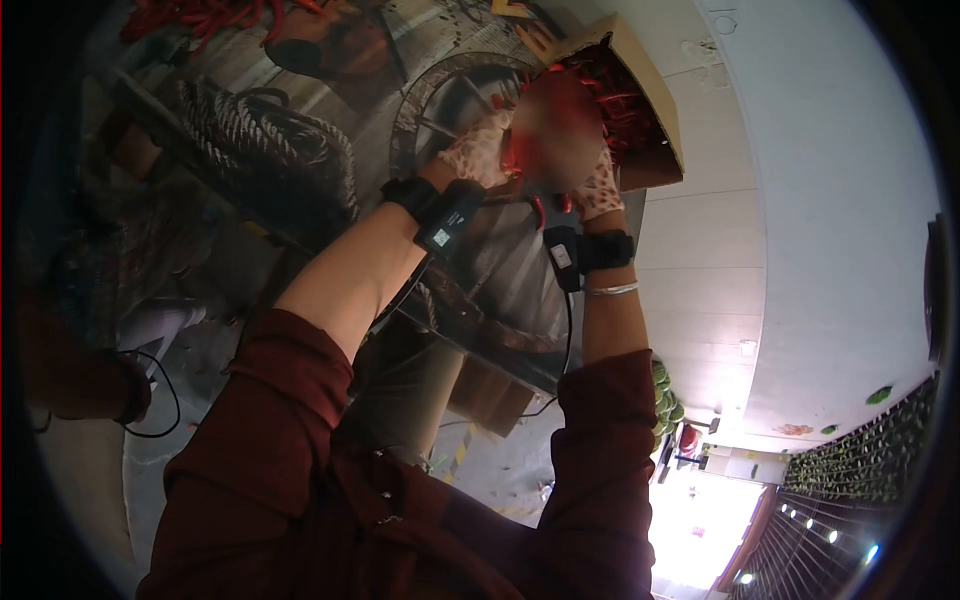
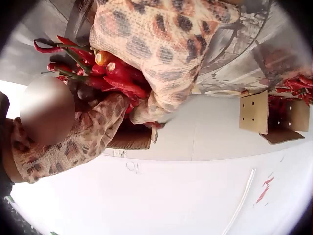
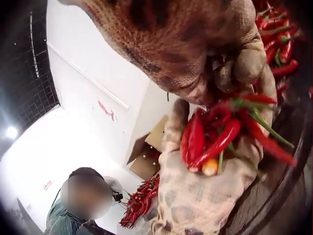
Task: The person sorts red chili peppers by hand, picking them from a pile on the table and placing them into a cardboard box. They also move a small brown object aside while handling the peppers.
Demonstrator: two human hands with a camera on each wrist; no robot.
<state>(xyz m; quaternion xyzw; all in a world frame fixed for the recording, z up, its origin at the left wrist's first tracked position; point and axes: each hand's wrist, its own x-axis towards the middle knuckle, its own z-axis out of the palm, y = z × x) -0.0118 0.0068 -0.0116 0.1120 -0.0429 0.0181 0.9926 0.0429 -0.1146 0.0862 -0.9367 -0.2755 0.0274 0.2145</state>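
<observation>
Both hands wear spotted, light-coloured gloves and meet over a bunch of red chili peppers (image 3: 212, 139) with green stems. My left hand (image 3: 200, 196) cups the bunch from below, its fingers curled up around the peppers in the right wrist view. My right hand (image 3: 181, 44) closes in from above, with bent fingertips at the same bunch. Seen from the left wrist, stems and red tips stick out between the left hand (image 2: 151, 49) and the right hand (image 2: 78, 137). A blurred patch hides much of the bunch in the head view.
An open cardboard box (image 1: 658, 75) of red chilies stands just beyond the right hand. More chilies (image 1: 215, 18) lie far left on the printed tabletop (image 1: 430, 60). A second cardboard box (image 2: 253, 112) stands farther along the wall. Another person (image 3: 68, 220) is near a chili pile (image 3: 139, 203).
</observation>
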